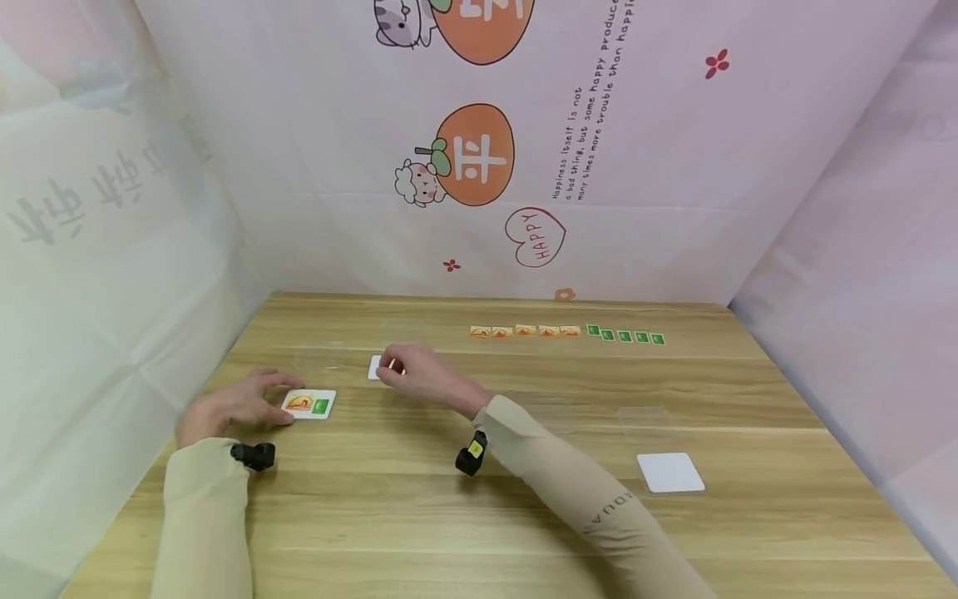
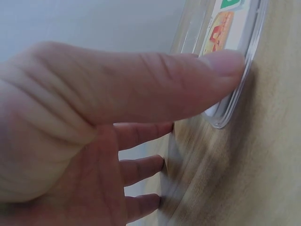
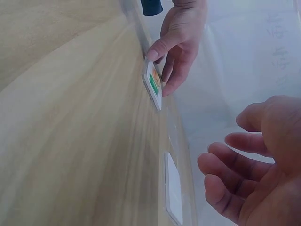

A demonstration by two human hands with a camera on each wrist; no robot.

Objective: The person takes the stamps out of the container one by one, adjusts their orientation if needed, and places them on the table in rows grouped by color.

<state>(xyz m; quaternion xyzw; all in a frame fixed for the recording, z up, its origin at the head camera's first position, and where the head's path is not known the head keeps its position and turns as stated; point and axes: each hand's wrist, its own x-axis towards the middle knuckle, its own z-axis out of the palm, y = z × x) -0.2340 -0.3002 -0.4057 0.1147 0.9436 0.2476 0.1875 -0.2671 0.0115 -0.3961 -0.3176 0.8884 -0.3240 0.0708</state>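
My left hand grips a flat white rounded card in a clear plastic case, with the thumb on its near edge and a finger at the far edge. On the card are an orange picture sticker and a green sticker. Close over a plain white card hovers my right hand, its fingers loosely bent and holding nothing. In the right wrist view that white card lies flat, apart from the fingertips.
Orange stickers and green stickers form a row at the back. Another white card lies at the right. Faint clear plastic pieces lie about the wooden table. Printed cloth walls the back and sides.
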